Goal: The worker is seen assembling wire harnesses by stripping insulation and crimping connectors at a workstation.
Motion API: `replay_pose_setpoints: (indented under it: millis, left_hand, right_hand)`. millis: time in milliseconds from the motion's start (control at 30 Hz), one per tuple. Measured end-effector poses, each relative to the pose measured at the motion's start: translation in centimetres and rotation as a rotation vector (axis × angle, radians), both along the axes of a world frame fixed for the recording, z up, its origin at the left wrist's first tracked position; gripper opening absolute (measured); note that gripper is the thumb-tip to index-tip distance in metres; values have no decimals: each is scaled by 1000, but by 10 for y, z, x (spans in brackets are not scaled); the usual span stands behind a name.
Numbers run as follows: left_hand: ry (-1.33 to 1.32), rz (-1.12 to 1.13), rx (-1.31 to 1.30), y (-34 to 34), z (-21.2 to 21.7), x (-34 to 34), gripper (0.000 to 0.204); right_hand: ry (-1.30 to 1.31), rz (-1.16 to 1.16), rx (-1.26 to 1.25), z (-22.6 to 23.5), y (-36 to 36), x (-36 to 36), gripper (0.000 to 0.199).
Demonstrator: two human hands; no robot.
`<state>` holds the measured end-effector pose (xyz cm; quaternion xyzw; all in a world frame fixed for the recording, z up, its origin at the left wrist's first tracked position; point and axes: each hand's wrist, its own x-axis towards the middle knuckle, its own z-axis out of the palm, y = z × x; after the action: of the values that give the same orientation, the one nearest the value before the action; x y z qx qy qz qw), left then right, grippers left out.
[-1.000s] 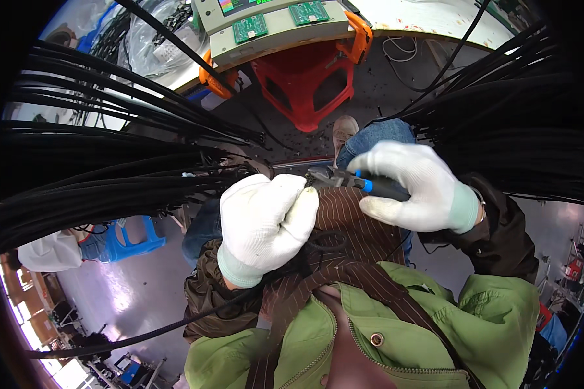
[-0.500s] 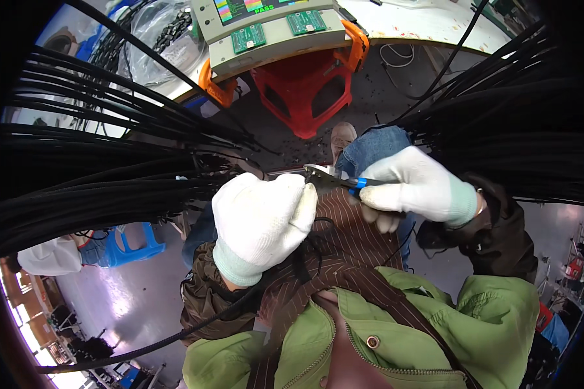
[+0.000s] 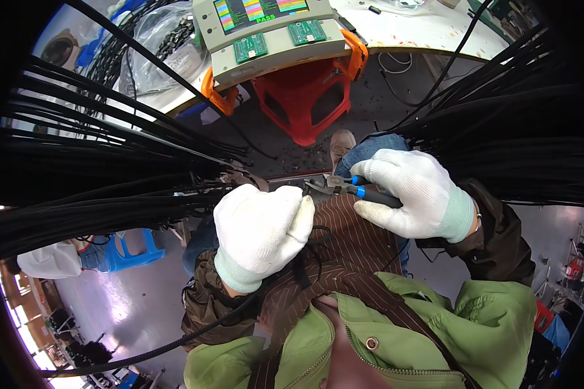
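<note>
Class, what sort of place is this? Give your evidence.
Likely an electronics or cable workshop: bundles of black cables lie on both sides, two green circuit boards rest on a screened device, and the gloved right hand holds pliers.

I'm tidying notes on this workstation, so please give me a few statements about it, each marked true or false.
1. The right hand holds pliers with blue-and-black handles. True.
2. Both hands are bare. False: both wear white gloves.
3. Two green circuit boards rest on the pale grey device. True.
4. The red plastic stool is behind the person. False: it is ahead of the person.
5. The left hand is closed, near the pliers' tips. True.
</note>
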<state>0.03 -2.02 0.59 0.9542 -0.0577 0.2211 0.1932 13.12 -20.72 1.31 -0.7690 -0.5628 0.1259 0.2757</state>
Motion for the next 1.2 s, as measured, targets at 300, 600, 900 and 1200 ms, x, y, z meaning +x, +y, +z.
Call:
replay_pose_setpoints:
  millis: [300, 600, 900, 1200]
  left_hand:
    - [-17, -6, -28, 2, -6, 2, 12]
    - [112, 63, -353, 4, -16, 7, 4]
    - [493, 50, -1333, 21, -3, 0, 19]
    - [631, -249, -1200, 28, -2, 1, 35]
  right_hand:
    - [287, -23, -37, -9, 2, -4, 24]
    - [1191, -212, -132, -18, 10, 16, 25]
    - [165, -520, 460, -18, 52, 88, 38]
    - [-593, -698, -161, -34, 68, 144, 43]
